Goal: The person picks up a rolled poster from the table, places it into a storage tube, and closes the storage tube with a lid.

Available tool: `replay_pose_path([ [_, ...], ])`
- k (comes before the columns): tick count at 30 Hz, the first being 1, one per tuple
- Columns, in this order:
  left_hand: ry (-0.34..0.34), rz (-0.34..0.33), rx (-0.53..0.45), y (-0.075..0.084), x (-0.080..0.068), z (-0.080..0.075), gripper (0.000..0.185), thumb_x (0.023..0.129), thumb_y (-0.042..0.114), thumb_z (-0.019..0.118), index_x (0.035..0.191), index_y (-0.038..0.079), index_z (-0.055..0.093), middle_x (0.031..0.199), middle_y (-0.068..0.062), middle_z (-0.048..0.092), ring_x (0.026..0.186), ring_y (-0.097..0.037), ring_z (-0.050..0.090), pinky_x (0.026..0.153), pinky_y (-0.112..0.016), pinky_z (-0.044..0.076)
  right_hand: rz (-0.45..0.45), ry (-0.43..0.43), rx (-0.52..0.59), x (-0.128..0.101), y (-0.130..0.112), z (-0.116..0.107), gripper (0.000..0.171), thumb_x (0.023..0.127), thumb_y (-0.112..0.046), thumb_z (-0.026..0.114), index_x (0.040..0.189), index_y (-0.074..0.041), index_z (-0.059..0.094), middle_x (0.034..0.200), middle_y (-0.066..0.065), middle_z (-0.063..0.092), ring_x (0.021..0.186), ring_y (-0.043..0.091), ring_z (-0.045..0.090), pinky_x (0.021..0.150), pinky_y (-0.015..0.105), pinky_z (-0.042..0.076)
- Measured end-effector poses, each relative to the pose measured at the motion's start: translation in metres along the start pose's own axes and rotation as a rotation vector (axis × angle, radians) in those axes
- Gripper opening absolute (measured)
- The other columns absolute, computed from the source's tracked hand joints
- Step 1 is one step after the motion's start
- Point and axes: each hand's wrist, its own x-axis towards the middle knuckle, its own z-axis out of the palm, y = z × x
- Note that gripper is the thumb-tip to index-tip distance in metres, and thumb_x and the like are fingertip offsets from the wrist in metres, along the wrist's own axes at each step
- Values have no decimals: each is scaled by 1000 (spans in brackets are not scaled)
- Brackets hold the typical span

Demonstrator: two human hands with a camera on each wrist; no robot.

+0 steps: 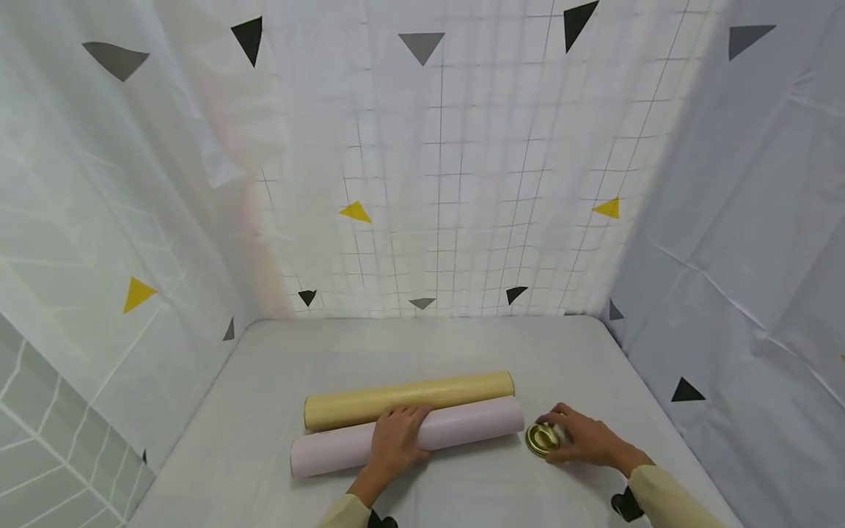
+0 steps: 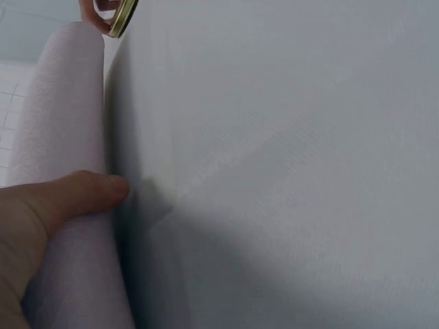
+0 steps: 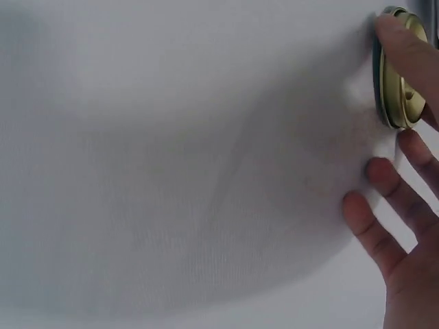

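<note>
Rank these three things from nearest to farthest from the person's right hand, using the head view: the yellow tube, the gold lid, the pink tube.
1. Gold lid: held in the right hand, at the table's right.
2. Pink tube: its end lies just left of the lid, under the left hand.
3. Yellow tube: behind the pink tube, farther back.

Tight spot around the right hand [image 1: 584,438]: the gold cap [image 1: 543,438] it pinches stands on edge just beside the pink tube's [image 1: 462,429] end, so nothing passes between them. The left hand [image 1: 396,436] lies over that tube's middle, and the yellow tube [image 1: 409,398] lies touching the pink one on the far side, walling off that way. Nearer than both grips, the white tabletop [image 1: 515,488] is bare and open. Beyond the yellow tube, more open surface runs to the patterned curtain [image 1: 449,183]; the grey sheet [image 1: 746,293] closes in well right of the cap.
</note>
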Motion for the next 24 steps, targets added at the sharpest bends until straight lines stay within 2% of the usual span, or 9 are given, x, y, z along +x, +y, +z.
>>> replay_pose_path([
  [3,10,6,2,0,0,0,89,48,44,102,128,23,68,116,7,78,105,-17,73,90,-40,56,-45,35,94,1,-2,-2,69,81,-44,85,135,-12,57,131,6,60,94,7,56,73,26,47],
  [6,3,0,4,1,0,-1,90,48,44,102,129,24,68,116,7,78,106,-17,73,90,-40,56,-106,64,170,3,-1,-5,72,83,-34,85,139,-4,50,135,15,62,102,12,62,80,26,52],
  [9,-8,-6,7,2,0,-1,90,48,43,102,129,25,68,118,7,78,107,-17,73,91,-40,56,-129,65,226,6,2,-5,71,86,-25,83,142,-1,46,136,20,61,99,11,62,75,25,53],
  [13,4,3,16,1,0,1,89,48,44,102,128,25,68,117,8,78,107,-17,73,92,-41,56,-109,39,287,8,5,-4,68,87,-18,81,142,0,45,130,20,62,92,6,61,70,23,53],
  [19,12,17,19,1,-2,2,88,48,45,102,127,24,68,117,8,78,107,-17,72,92,-41,56,-96,37,314,7,2,-3,62,92,-27,77,139,1,48,121,16,63,87,3,61,69,22,52],
  [24,-6,6,19,2,-1,1,89,49,45,102,129,25,67,119,9,77,109,-17,72,94,-41,56,-16,65,314,8,0,-1,54,97,-30,71,136,0,51,112,11,65,82,4,60,66,22,51],
])
